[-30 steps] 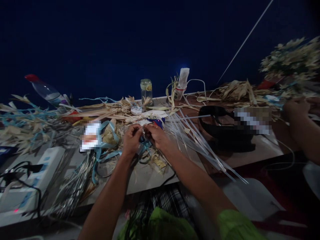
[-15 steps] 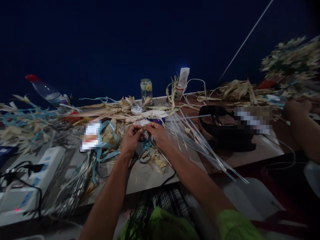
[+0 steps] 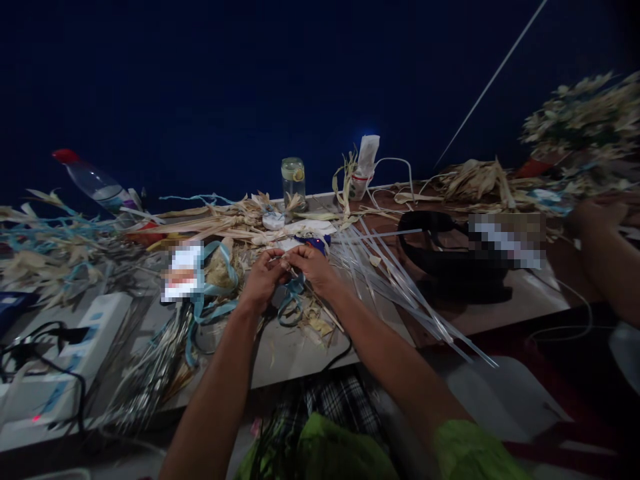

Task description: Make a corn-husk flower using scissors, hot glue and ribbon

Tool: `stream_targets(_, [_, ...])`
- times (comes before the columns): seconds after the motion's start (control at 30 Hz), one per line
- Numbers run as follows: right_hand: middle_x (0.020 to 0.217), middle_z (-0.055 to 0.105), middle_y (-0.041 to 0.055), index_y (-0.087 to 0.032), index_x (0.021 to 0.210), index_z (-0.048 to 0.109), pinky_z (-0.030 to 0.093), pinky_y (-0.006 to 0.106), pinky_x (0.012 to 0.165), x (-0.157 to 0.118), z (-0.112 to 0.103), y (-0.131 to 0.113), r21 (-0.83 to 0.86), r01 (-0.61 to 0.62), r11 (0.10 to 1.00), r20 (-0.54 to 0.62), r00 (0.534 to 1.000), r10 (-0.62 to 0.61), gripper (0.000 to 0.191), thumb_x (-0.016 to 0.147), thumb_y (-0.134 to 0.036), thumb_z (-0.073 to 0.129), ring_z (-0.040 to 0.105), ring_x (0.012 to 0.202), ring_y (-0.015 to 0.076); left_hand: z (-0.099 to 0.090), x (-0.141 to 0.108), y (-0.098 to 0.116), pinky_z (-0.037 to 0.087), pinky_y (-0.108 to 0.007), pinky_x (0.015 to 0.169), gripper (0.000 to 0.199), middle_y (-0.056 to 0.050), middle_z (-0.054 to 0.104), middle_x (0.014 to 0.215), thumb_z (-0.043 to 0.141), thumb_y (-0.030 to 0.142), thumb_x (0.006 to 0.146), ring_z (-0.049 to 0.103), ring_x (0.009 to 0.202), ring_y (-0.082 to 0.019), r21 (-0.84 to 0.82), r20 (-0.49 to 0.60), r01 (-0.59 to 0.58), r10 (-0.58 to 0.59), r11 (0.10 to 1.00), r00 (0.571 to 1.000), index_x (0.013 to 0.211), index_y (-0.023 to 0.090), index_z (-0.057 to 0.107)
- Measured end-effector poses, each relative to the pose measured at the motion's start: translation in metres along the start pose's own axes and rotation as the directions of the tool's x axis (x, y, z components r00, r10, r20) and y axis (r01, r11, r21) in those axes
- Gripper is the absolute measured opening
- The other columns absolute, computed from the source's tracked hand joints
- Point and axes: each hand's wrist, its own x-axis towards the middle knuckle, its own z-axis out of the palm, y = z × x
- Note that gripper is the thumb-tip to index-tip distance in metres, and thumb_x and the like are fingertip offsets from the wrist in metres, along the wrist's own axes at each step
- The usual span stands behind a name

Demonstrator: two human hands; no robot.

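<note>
My left hand and my right hand meet at the middle of the table, thumbs and fingertips pinched together. Whatever lies between the fingers is too small and dark to make out. Just beneath them a loop of light blue ribbon rests on the table, beside scraps of dried husk. Behind the hands sits a dark blue object with a small red light. More blue ribbon curls to the left of my left hand, next to a ball of husk fibre.
Clear plastic rods stick out past the table edge on the right, near a black headband-like object. On the left are thin wires, a power strip and a red-capped bottle. A jar stands behind. Another person's hand is far right.
My fingertips have drawn closer together, and my left hand's fingers have shifted slightly. Both forearms stay almost where they were. The other person's hand has moved a little.
</note>
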Motion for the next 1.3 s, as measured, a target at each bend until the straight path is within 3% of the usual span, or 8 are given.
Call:
stream_targets(0.2, [0.052,0.055,-0.0034,-0.015,0.057,0.053,0.034,0.021,0.05,0.002,-0.001,0.002,0.038,-0.03,0.999,0.055,0.998,0.027,0.034,0.052,-0.042,0.073,0.044,0.048,0.0064,0.003,-0.004,0.004,0.044,-0.02,0.055,0.045,0.003,0.058,0.066,0.075,0.03,0.056,0.054,0.057,-0.007,-0.046,0.066,0.045,-0.042,0.998,0.997,0.089,0.018,0.047])
stream_targets(0.4, [0.056,0.051,-0.0038,-0.017,0.066,0.055,0.033,0.022,0.049,0.001,-0.003,0.0,0.027,0.033,0.999,0.038,0.999,-0.034,0.033,0.065,-0.049,0.061,0.042,0.048,0.0068,0.001,-0.002,0.006,0.043,-0.021,0.053,0.045,0.006,0.055,0.062,0.075,0.028,0.057,0.043,0.044,-0.002,-0.129,-0.012,0.022,-0.023,0.991,1.0,0.09,0.018,0.047])
stream_targets(0.6, [0.071,0.053,-0.0046,-0.019,0.087,0.056,0.037,0.022,0.056,-0.002,-0.002,0.002,-0.25,0.185,0.95,0.149,0.977,-0.151,0.038,0.053,-0.028,0.072,0.044,0.056,0.007,-0.005,0.002,0.011,0.032,-0.016,0.043,0.043,0.007,0.051,0.059,0.074,0.024,0.055,0.037,0.041,-0.001,-0.206,-0.103,-0.061,0.04,0.977,0.994,0.089,0.018,0.047])
stream_targets(0.8, [0.065,0.053,-0.003,-0.017,0.069,0.054,0.037,0.024,0.06,0.001,-0.002,0.011,-0.408,0.268,0.873,0.184,0.96,-0.209,0.012,0.064,-0.025,0.061,0.046,0.06,0.01,-0.006,0.004,0.007,0.031,-0.015,0.045,0.04,0.007,0.053,0.06,0.07,0.022,0.059,0.039,0.042,-0.001,-0.153,-0.159,-0.118,0.093,0.981,0.983,0.089,0.018,0.045])
stream_targets(0.9, [0.063,0.051,-0.0036,-0.018,0.066,0.054,0.035,0.024,0.06,0.002,-0.004,0.007,-0.428,0.324,0.843,0.14,0.946,-0.292,0.009,0.066,-0.025,0.059,0.044,0.06,0.0098,-0.005,0.004,0.005,0.03,-0.016,0.043,0.04,0.007,0.052,0.058,0.071,0.025,0.058,0.039,0.041,-0.002,-0.109,-0.139,-0.106,0.09,0.988,0.986,0.089,0.018,0.046])
stream_targets(1.0, [0.064,0.05,-0.0038,-0.018,0.065,0.054,0.034,0.023,0.059,0.001,-0.006,0.001,-0.411,0.333,0.849,0.091,0.941,-0.325,0.01,0.065,-0.026,0.061,0.042,0.06,0.0094,-0.002,0.002,0.005,0.032,-0.017,0.044,0.041,0.008,0.05,0.055,0.072,0.028,0.058,0.043,0.042,-0.004,-0.063,-0.09,-0.062,0.056,0.996,0.994,0.089,0.018,0.046])
stream_targets(1.3, [0.065,0.055,-0.0038,-0.017,0.069,0.053,0.033,0.02,0.051,0.002,-0.005,0.0,-0.117,0.188,0.975,0.084,0.98,-0.179,0.021,0.059,-0.028,0.067,0.044,0.053,0.0067,0.001,-0.002,0.008,0.041,-0.02,0.051,0.046,0.005,0.057,0.062,0.074,0.029,0.056,0.054,0.051,-0.008,-0.053,-0.008,0.017,-0.018,0.998,1.0,0.091,0.018,0.045])
